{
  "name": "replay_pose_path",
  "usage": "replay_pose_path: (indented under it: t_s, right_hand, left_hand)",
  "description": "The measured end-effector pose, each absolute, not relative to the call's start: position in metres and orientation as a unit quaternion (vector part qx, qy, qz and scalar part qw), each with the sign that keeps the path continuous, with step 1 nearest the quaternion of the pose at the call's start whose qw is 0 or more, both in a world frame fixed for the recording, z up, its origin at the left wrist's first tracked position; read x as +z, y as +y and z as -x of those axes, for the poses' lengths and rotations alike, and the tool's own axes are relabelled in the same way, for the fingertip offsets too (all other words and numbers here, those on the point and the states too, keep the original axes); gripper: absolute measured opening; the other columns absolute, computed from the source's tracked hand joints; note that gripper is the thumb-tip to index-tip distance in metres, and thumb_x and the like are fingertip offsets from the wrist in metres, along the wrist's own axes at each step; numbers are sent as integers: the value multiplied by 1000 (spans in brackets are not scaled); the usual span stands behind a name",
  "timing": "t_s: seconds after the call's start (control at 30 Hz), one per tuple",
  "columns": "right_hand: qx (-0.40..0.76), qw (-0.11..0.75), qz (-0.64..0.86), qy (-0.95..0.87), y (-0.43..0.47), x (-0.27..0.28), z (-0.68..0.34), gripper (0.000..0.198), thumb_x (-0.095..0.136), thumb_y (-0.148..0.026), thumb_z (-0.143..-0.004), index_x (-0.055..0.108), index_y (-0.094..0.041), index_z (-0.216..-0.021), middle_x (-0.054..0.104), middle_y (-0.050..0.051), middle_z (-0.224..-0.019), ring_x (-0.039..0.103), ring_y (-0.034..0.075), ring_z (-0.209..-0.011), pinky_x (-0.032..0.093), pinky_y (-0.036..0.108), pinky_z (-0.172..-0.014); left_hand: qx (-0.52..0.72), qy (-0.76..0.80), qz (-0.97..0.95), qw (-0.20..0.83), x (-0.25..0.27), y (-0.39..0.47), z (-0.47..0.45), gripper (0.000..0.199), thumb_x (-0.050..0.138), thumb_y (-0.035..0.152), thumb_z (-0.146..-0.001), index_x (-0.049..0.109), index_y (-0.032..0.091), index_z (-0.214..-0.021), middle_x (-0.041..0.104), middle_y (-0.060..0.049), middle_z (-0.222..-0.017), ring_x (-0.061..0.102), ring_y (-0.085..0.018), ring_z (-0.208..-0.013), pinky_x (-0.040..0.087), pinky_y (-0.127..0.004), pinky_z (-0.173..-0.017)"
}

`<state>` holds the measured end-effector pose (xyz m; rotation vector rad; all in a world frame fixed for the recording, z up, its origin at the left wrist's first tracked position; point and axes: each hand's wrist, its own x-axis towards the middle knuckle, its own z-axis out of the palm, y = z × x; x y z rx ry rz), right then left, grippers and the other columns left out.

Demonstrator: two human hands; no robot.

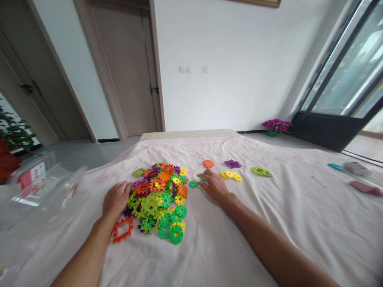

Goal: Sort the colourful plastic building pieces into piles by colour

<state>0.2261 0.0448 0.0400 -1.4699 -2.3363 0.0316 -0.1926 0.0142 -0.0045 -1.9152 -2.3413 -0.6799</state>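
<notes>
Slightly parted right grip (214,185) beside disc (193,184)

Before me spreads a wrinkled pale pink cloth (239,243) with faint printed flowers. On it I have a heap of colourful plastic toy pieces (155,195), with an orange square frame (114,236) at its near left edge. Right of the heap lie a green disc (193,184), an orange disc (208,164), purple pieces (232,164), overlapping yellow discs (231,175) and lime pieces (261,172). Farther right I see a thin pale strip (318,182), a blue item (335,166), a whitish packet (357,168) and a dusty-pink item (365,188).
</notes>
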Motion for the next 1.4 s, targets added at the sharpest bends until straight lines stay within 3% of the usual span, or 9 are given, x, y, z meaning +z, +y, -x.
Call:
replay_pose_path:
  t_s: [0.17,0.5,0.63,0.77,0.93,1.07,1.27,1.4]
  right_hand:
    - [12,151,477,-866,37,40,-212,32,56,-47,-95,70,-27,-117,61,7,-109,57,20,-97,38,29,-80]
    - [6,219,574,-789,48,36,-221,37,40,-33,-103,69,-20,-85,64,6,-91,58,16,-85,36,27,-71]
    - [-19,236,615,-752,51,38,-229,31,44,-34,-101,72,-21,-99,65,9,-101,59,21,-93,38,31,-77]
    - [-8,250,565,-786,44,39,-222,30,52,-40,-98,69,-23,-117,65,9,-110,58,22,-102,40,32,-85]
    - [67,224,486,-842,31,38,-193,40,63,-52,-89,69,-26,-120,64,7,-109,59,20,-99,41,31,-84]
    - [105,219,467,-850,28,32,-181,40,76,-49,-78,73,-27,-111,66,4,-101,59,21,-96,41,30,-82]
    - [208,310,471,-800,39,28,-185,17,70,-37,-82,73,-20,-85,69,2,-88,61,15,-81,43,25,-71]
    - [282,401,510,-707,55,34,-201,26,61,-41,-85,68,-18,-76,65,0,-67,56,13,-62,40,24,-58]
  left_hand:
    - [-222,-749,623,21,-5,14,192,47,30,43,-98,69,21,-112,68,-8,-124,61,-22,-113,43,-29,-92]
    - [-219,-754,619,24,-5,14,192,46,31,43,-98,69,22,-113,68,-8,-124,60,-23,-114,42,-31,-94]
    - [-223,-753,618,26,-4,13,191,45,31,41,-97,69,22,-111,68,-8,-123,61,-24,-112,43,-31,-92]
    - [-221,-753,620,26,-4,14,192,44,32,41,-97,69,22,-111,69,-8,-121,61,-23,-111,44,-30,-91]
    - [-216,-756,617,29,-4,14,192,45,32,42,-98,69,22,-113,69,-8,-123,61,-23,-112,43,-30,-91]
    - [-222,-753,618,24,-4,14,192,44,33,41,-98,69,22,-112,69,-7,-124,61,-22,-112,43,-30,-93]
    - [-224,-754,617,26,-5,15,193,42,34,40,-97,69,23,-112,69,-7,-123,60,-22,-112,42,-30,-94]
    - [-221,-753,619,27,-4,14,192,42,33,40,-97,69,23,-112,69,-6,-122,62,-21,-111,43,-29,-92]
